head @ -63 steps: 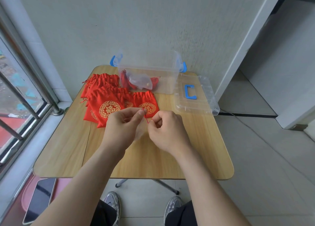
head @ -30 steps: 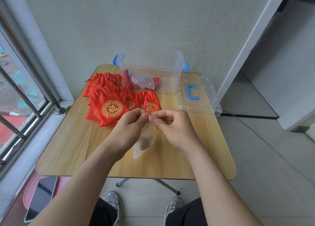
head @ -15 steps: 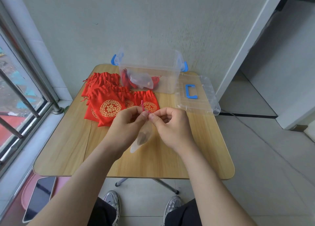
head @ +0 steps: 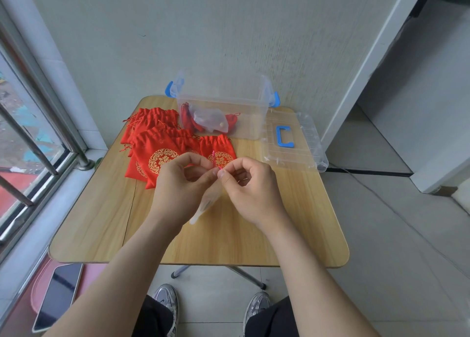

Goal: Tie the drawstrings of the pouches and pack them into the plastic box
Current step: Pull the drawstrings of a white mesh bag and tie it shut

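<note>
A sheer white pouch (head: 207, 201) hangs below my fingers over the middle of the wooden table (head: 101, 209). My left hand (head: 179, 186) and my right hand (head: 250, 185) both pinch its pink drawstring (head: 214, 158), whose end sticks up between them. A heap of red pouches with gold emblems (head: 162, 145) lies at the back left. The clear plastic box (head: 250, 112) with blue latches stands at the back. Inside it lie a white pouch (head: 208, 119) and some red ones.
The clear lid with a blue handle (head: 286, 136) lies right of the box, at the table's right edge. A wall is right behind the table and a barred window is on the left. A phone (head: 58, 293) rests on a pink stool at the lower left.
The hands drew closer together and kept working the pink drawstring. The sheer pouch came into view hanging below them, and the string's end now stands up.
</note>
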`<action>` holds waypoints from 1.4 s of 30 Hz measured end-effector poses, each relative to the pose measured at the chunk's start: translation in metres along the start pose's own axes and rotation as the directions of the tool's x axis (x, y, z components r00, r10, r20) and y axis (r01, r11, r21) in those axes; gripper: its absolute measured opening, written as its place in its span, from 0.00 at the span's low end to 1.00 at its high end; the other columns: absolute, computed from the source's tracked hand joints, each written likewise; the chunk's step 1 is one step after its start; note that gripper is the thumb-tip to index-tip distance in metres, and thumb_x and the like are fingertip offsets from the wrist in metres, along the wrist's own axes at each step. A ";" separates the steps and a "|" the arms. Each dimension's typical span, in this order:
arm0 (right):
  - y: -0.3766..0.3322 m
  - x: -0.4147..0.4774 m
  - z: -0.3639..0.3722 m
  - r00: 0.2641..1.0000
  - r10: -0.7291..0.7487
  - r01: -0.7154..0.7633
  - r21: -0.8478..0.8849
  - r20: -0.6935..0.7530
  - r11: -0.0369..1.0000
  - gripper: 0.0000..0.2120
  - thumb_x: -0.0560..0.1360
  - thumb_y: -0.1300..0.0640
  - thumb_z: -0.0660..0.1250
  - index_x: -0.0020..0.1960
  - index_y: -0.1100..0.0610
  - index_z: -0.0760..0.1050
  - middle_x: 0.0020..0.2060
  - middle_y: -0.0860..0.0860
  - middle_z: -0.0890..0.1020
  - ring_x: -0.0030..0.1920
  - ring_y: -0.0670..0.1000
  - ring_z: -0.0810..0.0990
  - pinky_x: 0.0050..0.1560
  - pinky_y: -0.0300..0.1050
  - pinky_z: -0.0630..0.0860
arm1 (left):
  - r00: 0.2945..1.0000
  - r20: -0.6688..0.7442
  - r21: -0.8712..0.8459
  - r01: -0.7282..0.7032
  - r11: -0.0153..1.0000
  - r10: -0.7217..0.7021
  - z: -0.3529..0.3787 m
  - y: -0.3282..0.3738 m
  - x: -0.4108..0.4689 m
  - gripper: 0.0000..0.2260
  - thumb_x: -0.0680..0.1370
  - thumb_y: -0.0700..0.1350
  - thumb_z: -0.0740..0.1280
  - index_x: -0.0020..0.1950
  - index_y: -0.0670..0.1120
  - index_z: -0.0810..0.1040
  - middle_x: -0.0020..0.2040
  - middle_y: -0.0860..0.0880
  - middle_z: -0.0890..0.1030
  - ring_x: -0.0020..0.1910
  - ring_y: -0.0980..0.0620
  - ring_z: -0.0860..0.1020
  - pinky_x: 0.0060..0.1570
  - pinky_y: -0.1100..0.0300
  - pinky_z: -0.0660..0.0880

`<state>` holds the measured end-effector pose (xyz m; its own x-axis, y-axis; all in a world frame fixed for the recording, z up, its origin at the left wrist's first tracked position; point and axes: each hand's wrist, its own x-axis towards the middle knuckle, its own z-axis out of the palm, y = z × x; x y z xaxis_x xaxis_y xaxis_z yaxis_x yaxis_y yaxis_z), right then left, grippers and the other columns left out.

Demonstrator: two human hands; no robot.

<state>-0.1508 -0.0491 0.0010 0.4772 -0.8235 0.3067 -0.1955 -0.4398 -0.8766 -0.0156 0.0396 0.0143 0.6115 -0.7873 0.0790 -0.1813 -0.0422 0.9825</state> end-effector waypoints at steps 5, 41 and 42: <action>-0.001 -0.001 0.000 1.000 0.002 -0.002 -0.023 -0.003 1.000 0.03 0.78 0.57 0.74 0.45 0.54 0.83 0.38 0.44 0.85 0.40 0.44 0.83 0.40 0.37 0.79 | 0.996 0.032 0.123 -0.091 0.988 0.088 0.000 -0.002 -0.001 0.04 0.78 0.44 0.78 0.51 0.48 0.88 0.44 0.56 0.89 0.47 0.60 0.87 0.54 0.57 0.83; -0.001 -0.002 0.002 0.968 -0.252 0.244 -0.330 0.020 0.912 0.01 0.78 0.58 0.77 0.49 0.55 0.85 0.41 0.45 0.85 0.41 0.44 0.82 0.42 0.41 0.80 | 0.957 0.214 -0.003 0.200 0.980 -0.195 -0.013 -0.002 0.005 0.07 0.83 0.47 0.72 0.50 0.47 0.88 0.48 0.45 0.88 0.55 0.46 0.86 0.64 0.46 0.78; -0.001 -0.002 0.001 0.966 -0.258 0.252 -0.343 0.026 0.905 0.02 0.78 0.58 0.77 0.47 0.55 0.85 0.40 0.45 0.85 0.40 0.44 0.81 0.41 0.40 0.79 | 0.959 0.215 0.007 0.188 0.982 -0.186 -0.013 -0.001 0.005 0.06 0.83 0.47 0.72 0.50 0.47 0.88 0.48 0.46 0.89 0.54 0.48 0.86 0.63 0.48 0.79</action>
<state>-0.1507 -0.0468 0.0005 0.5340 -0.6722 0.5129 -0.3511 -0.7281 -0.5887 -0.0019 0.0435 0.0162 0.4543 -0.8793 -0.1428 -0.0684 -0.1943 0.9786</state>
